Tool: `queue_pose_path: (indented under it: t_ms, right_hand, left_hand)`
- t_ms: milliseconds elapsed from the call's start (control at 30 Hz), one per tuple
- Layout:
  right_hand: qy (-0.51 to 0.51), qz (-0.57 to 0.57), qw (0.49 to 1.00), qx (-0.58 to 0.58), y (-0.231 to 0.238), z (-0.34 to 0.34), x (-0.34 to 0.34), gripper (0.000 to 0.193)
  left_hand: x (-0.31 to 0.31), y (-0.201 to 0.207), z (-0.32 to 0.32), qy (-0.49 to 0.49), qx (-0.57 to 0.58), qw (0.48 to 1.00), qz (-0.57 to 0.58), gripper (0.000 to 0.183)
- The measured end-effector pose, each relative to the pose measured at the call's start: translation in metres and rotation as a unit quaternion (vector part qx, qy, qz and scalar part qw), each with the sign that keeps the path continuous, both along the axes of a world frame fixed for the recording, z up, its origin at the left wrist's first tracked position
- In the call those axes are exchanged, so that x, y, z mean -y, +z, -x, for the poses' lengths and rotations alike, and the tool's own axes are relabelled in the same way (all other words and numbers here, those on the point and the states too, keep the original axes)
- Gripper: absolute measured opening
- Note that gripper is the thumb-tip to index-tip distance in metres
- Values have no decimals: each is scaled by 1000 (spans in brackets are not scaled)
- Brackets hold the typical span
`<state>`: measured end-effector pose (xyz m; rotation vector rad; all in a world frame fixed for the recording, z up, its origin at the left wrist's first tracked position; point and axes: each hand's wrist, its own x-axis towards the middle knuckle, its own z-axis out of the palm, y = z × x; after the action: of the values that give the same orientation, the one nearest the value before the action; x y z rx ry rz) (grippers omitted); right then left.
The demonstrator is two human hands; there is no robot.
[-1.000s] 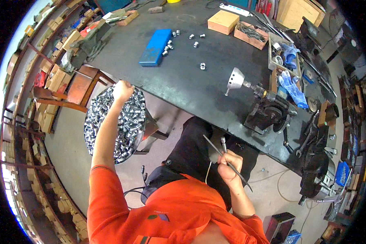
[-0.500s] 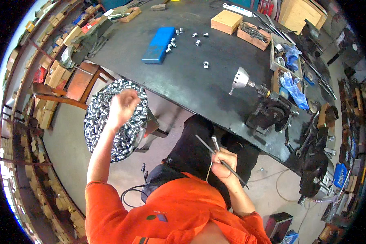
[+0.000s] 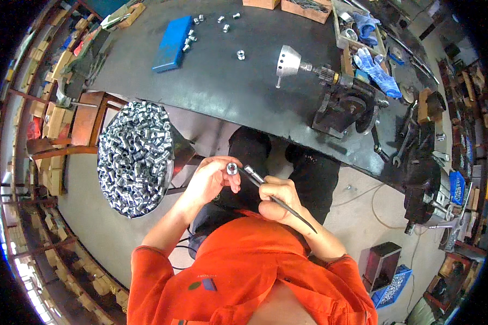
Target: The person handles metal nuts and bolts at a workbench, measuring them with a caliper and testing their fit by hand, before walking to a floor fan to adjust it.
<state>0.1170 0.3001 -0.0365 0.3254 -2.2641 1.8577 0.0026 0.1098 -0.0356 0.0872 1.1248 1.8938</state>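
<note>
My left hand (image 3: 210, 179) is closed in a pinch on a small shiny metal bushing (image 3: 232, 168), its bore facing up. Just to its right, my right hand (image 3: 279, 199) grips a slim tool with a silver cylindrical tip (image 3: 253, 173), pointed at the bushing and a small gap away from it. A thin dark rod (image 3: 298, 218) runs back out of the same fist over the wrist; whether it is separate from the silver-tipped tool is hidden by the fingers. At my left, a large round container is heaped with metal bushings (image 3: 133, 162).
On the dark workbench (image 3: 200, 92) lie a blue block (image 3: 172, 43) and several loose bushings (image 3: 226, 28). A fixture with a silver conical head (image 3: 288, 60) stands at the bench's right, near blue gloves (image 3: 377, 70). A wooden chair (image 3: 87, 127) stands beyond the container.
My left hand has come from the heap to in front of my body, now with a bushing in it. My right hand has shifted up and left, and the silver tip now points toward the bushing.
</note>
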Motion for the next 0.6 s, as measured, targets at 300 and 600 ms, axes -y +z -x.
queue_pose_path:
  t_ms: [300,600]
  right_hand:
    - [41,-66,997,15,0,6,-4,21]
    - [52,-101,993,33,-2,5,-5,20]
  left_hand:
    - [-1,16,8,-16,-214,965,148,19]
    - [-9,44,25,-177,-378,890,185,14]
